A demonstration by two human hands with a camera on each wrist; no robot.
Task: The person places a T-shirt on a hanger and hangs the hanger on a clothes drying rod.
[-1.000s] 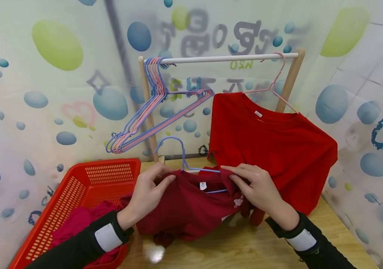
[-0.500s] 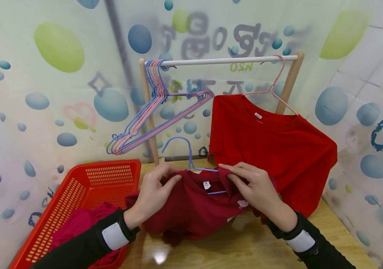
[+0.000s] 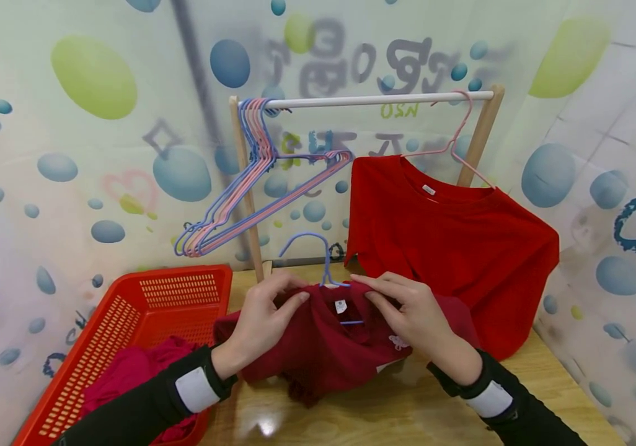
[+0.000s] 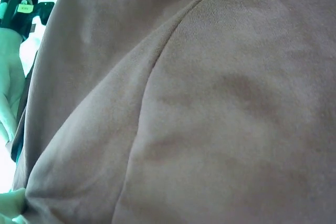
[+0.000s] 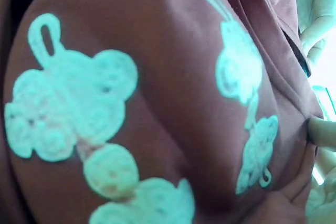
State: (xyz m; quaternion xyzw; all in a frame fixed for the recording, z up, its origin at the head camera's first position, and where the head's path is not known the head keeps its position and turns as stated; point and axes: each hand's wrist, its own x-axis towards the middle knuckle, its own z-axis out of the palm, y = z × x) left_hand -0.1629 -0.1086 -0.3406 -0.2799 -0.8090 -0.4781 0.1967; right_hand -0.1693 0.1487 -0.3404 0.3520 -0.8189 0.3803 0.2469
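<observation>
A maroon garment (image 3: 323, 359) with a white neck label is held up close over the table, both hands at its neckline. My left hand (image 3: 259, 322) pinches the fabric left of the collar, thumb in front. On the other side, my right hand (image 3: 415, 316) pinches the collar edge the same way. A blue hanger (image 3: 327, 263) sits inside the garment, its hook rising out of the neck opening and its bottom bar showing within. Plain cloth (image 4: 226, 119) fills the left wrist view. Pale butterfly-like decorations (image 5: 73, 103) on the front show in the right wrist view.
Behind stands a rack with a white rail (image 3: 362, 100). Several blue and pink hangers (image 3: 256, 167) hang at its left end. A bright red shirt (image 3: 441, 248) hangs on a pink hanger (image 3: 454, 142) at right. A red basket (image 3: 125, 297) holding crimson cloth (image 3: 134, 378) stands left.
The blue hanger's hook has shifted right and now stands nearer the middle of the neckline. The hands have come closer together, still pinching the garment, and more of its right shoulder is spread out.
</observation>
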